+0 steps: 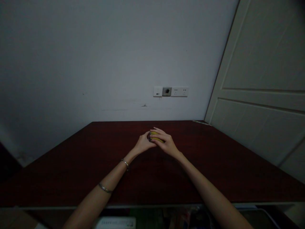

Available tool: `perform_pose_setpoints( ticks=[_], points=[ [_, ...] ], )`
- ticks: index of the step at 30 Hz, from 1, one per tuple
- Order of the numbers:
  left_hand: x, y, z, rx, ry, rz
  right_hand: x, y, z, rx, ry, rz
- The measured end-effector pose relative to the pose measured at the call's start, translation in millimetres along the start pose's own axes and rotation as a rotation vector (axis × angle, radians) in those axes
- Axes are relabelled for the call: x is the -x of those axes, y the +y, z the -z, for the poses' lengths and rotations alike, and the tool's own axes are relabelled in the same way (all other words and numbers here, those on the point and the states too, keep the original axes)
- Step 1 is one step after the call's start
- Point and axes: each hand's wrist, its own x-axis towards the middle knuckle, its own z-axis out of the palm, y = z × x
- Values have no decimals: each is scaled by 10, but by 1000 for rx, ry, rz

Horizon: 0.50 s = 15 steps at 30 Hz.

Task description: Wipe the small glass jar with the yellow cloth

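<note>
Both my hands meet over the far middle of a dark red-brown table (95,159). Between them sits a small yellow object (156,136) with a dark part on its left side; the dim light hides what it is. My left hand (143,144) is curled against its left side. My right hand (165,142) lies over its top and right side with the fingers wrapped round it. Two thin bracelets circle my left forearm (105,188).
A white wall rises behind the table with a row of sockets and a switch (170,91). A pale panelled door (262,82) stands at the right. Below the table's near edge lie a white box (116,222) and some dim clutter.
</note>
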Motion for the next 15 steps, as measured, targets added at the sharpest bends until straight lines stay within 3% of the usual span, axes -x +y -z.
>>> perform_pose_setpoints(
  ticks=[3,6,10,15],
  points=[
    [4,49,3,12,-8,0,-17,29,-21,-74,150,-123],
    [-7,82,-12,149,-13,48,-20,48,-15,-174,218,-213],
    [-33,65,-21,353,-28,73,12,7,-12,-212,220,-201],
    [-40,31,6,365,-63,48,13,-13,-51,-181,268,-198]
  ],
)
